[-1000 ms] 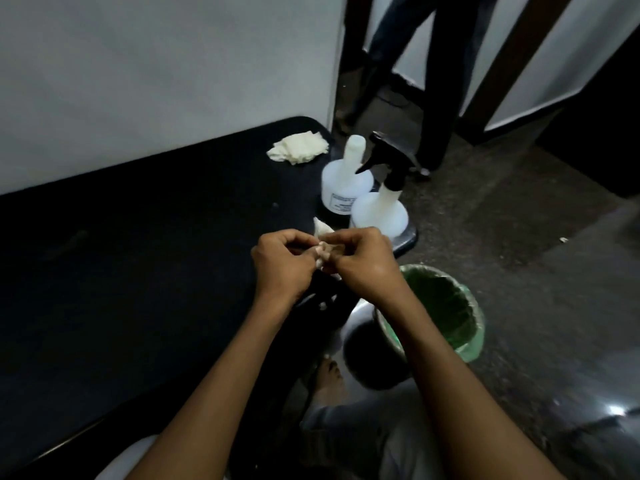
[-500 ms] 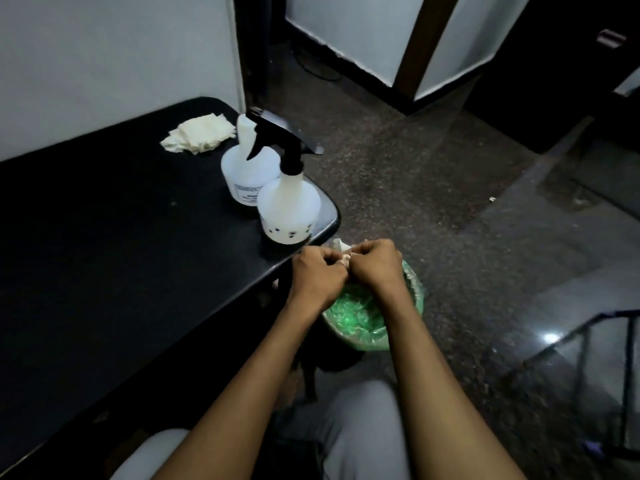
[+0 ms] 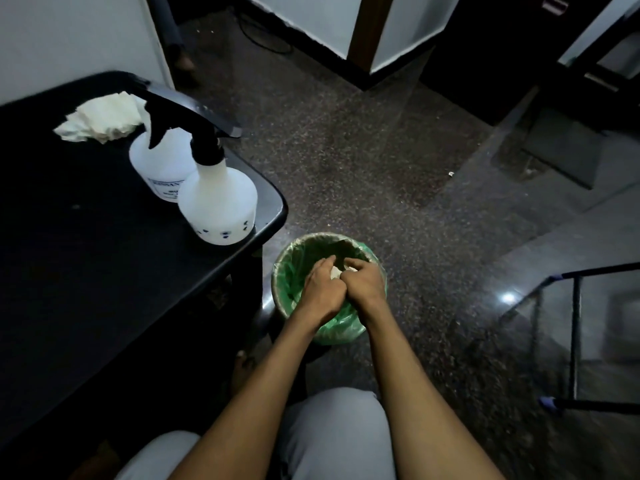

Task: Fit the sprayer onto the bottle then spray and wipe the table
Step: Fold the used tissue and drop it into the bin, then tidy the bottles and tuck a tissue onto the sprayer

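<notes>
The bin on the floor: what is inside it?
A green liner shows inside the bin. Both hands, holding white tissue over it, cover the bottom.

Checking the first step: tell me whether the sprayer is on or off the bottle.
On. The black sprayer sits on the neck of the front bottle, upright on the table.

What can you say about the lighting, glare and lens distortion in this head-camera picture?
Head view: dim overall; the black table is nearly featureless, while the white spray bottle and cloth stand out brightly. Head view: a small glare spot shines on the polished floor. Head view: the wide lens bends the walls and splays the forearms; both hands over the green-lined bin look fairly sharp.
</notes>
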Demonstrator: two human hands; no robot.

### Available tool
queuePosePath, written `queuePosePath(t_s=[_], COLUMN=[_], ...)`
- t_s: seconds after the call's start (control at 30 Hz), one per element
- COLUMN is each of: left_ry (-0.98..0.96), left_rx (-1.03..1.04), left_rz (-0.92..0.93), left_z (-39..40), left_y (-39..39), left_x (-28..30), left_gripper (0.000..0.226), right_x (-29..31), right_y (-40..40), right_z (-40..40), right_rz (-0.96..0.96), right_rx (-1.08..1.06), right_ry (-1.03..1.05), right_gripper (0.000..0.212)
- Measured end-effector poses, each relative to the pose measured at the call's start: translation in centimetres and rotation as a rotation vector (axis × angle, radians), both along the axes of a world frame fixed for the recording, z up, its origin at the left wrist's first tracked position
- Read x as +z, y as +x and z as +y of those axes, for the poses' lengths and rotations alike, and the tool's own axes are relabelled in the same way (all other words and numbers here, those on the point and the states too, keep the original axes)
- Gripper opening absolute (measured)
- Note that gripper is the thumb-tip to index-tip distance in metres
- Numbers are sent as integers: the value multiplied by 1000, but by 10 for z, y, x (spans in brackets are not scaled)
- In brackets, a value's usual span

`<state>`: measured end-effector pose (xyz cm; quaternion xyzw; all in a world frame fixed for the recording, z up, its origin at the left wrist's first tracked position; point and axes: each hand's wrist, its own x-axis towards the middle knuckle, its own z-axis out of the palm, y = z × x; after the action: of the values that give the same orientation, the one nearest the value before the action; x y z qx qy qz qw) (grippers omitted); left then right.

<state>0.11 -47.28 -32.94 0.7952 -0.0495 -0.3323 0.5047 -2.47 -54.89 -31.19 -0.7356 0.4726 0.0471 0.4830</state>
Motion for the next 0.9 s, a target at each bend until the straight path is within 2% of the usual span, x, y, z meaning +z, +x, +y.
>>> queuePosePath(t_s=[0.17, 0.33, 0.43, 0.53, 0.67, 0.8, 0.9], left_ry=[39, -30, -50, -80, -119, -125, -142], left_rx=[-46, 37, 141, 239, 338, 410, 443], left_rz=[-4, -53, -143, -228, -378, -527, -588], left_z=[-1, 9, 25, 47, 80, 117, 138], left_y=[3, 10, 14, 18, 22, 19, 14], left_x=[-2, 8, 20, 38, 66, 90, 99], left_gripper=[63, 54, 40, 26, 25, 30, 20], right_x=[5, 29, 46, 63, 85, 103, 111], right_y=[2, 8, 12, 18, 29, 37, 42], right_z=[-2, 10, 25, 42, 72, 104, 123], right_rz=[28, -12, -59, -133, -243, -337, -412], right_rx=[27, 85, 140, 170, 187, 230, 293], right_ry=[-22, -115, -140, -140, -176, -200, -278], right_gripper=[56, 45, 34, 33, 34, 45, 65])
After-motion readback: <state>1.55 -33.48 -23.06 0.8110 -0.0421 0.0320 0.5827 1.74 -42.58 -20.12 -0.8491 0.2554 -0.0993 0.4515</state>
